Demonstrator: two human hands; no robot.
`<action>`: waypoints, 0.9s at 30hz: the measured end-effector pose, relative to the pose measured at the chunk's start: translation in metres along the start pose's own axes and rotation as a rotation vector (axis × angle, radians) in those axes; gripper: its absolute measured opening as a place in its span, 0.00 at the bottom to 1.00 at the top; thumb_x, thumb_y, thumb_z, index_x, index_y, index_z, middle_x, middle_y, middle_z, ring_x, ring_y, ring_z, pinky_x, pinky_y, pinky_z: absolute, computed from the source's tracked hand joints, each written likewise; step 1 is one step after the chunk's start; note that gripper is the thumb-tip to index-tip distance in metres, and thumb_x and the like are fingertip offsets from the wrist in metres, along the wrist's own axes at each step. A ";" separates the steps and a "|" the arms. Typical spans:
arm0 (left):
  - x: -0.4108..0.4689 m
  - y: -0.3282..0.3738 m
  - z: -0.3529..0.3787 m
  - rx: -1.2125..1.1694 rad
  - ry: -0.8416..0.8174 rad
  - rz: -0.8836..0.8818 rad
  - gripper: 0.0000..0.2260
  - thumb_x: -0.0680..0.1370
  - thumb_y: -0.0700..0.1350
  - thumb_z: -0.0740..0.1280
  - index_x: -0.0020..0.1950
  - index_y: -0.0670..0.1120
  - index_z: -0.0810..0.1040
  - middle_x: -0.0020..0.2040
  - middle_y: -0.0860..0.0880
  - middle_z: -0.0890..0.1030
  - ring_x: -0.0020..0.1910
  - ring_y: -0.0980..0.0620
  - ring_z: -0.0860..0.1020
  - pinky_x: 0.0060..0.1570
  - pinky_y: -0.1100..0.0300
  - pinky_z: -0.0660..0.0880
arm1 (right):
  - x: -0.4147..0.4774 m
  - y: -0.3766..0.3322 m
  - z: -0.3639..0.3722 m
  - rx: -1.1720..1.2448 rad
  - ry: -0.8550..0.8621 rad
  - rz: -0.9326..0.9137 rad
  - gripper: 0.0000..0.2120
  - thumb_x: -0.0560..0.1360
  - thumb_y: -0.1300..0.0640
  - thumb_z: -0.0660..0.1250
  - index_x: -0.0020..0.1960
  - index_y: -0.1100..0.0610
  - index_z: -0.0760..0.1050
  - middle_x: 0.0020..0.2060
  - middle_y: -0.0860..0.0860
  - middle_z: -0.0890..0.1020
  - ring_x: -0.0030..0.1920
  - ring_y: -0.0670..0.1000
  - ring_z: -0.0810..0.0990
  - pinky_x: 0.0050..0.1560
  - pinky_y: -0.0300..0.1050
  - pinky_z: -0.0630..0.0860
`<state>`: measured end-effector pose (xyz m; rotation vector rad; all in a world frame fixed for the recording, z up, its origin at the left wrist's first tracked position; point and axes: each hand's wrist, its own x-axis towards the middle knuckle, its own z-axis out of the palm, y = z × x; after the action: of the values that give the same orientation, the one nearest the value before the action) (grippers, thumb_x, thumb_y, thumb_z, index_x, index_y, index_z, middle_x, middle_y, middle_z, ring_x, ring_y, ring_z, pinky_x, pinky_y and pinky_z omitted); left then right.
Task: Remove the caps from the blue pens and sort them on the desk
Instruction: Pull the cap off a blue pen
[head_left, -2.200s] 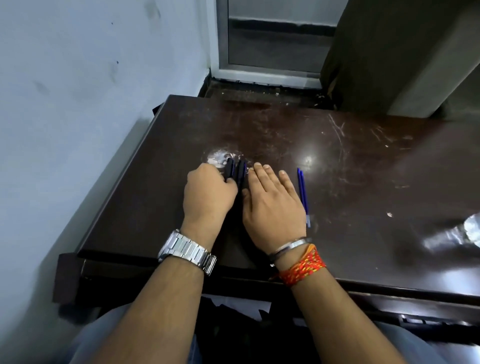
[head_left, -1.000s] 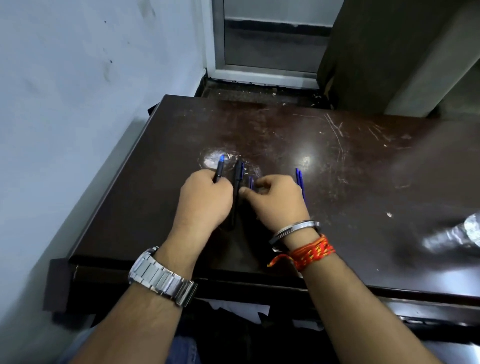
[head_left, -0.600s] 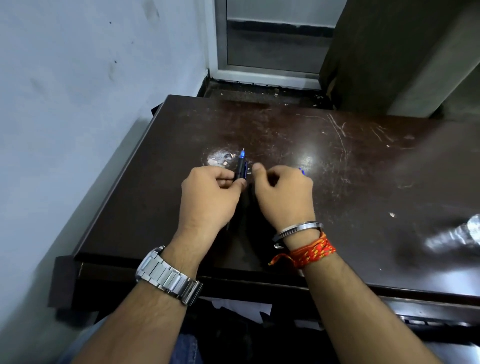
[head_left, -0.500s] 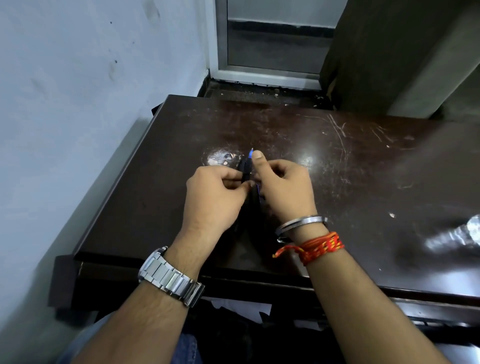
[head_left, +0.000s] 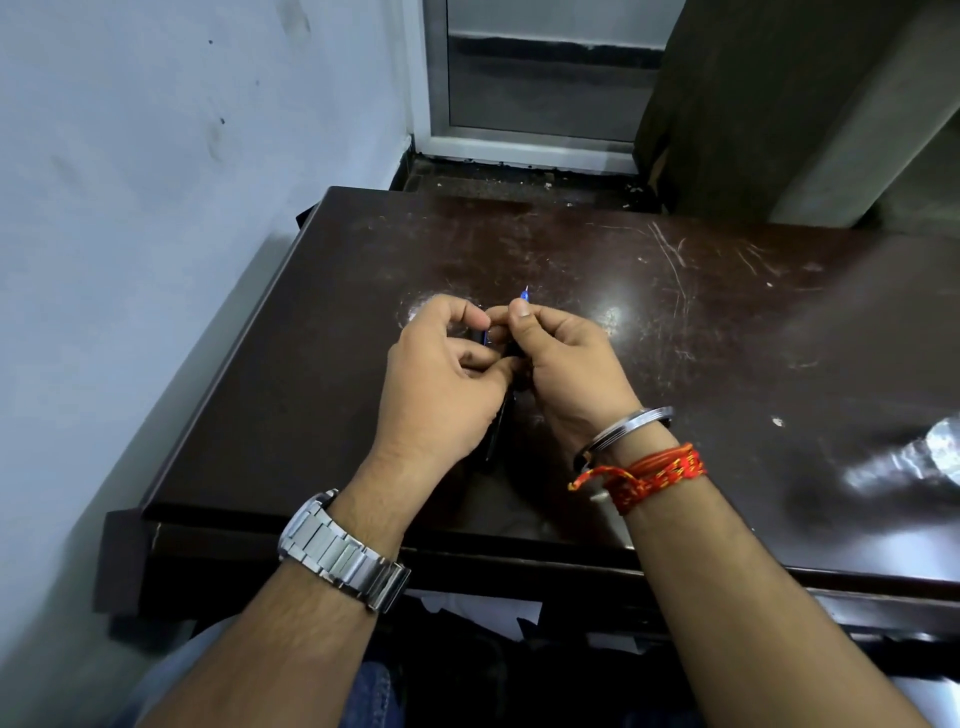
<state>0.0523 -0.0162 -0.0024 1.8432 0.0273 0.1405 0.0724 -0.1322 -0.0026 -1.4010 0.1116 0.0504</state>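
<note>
Both hands meet above the middle of the dark brown desk (head_left: 727, 332). My right hand (head_left: 569, 369) pinches a blue pen (head_left: 524, 298); only its thin bare tip shows above the thumb, pointing away from me. My left hand (head_left: 441, 387) pinches a small dark piece with a blue edge, seemingly the pen cap (head_left: 484, 336), right beside that pen. Under the hands a dark pen (head_left: 496, 434) lies on the desk, mostly hidden. The pen that lay to the right earlier is hidden behind my right hand.
A pale wall (head_left: 156, 208) runs along the desk's left edge. A shiny clear plastic object (head_left: 930, 457) lies at the right edge. A door frame (head_left: 519, 140) and a dark cabinet (head_left: 779, 104) stand behind the desk. The front edge (head_left: 519, 551) is close to my wrists.
The hands went from lying flat on the pens to picking one up. The pen passed to my right hand, its bare tip now shows, and my left fingers hold the dark piece beside it.
</note>
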 end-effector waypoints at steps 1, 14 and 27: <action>-0.001 0.001 0.000 0.001 0.012 0.012 0.17 0.72 0.38 0.76 0.45 0.56 0.72 0.35 0.49 0.87 0.31 0.51 0.85 0.37 0.54 0.81 | 0.000 0.000 0.000 -0.037 0.004 -0.011 0.07 0.80 0.56 0.64 0.47 0.55 0.80 0.41 0.56 0.81 0.39 0.51 0.79 0.39 0.44 0.78; 0.000 0.000 0.002 0.070 0.085 0.054 0.19 0.71 0.38 0.76 0.44 0.55 0.68 0.36 0.50 0.85 0.31 0.57 0.84 0.36 0.60 0.81 | 0.000 0.004 0.001 -0.041 0.150 -0.090 0.10 0.74 0.60 0.73 0.51 0.53 0.73 0.43 0.52 0.83 0.42 0.50 0.81 0.44 0.46 0.79; 0.000 0.002 0.002 0.080 0.078 0.063 0.20 0.71 0.38 0.77 0.44 0.55 0.67 0.37 0.50 0.86 0.31 0.58 0.84 0.35 0.63 0.81 | 0.002 0.003 0.002 -0.003 0.193 -0.073 0.04 0.78 0.57 0.67 0.49 0.52 0.72 0.39 0.52 0.81 0.34 0.46 0.77 0.36 0.42 0.76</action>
<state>0.0522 -0.0183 -0.0015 1.9186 0.0293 0.2589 0.0739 -0.1297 -0.0058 -1.4100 0.2208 -0.1452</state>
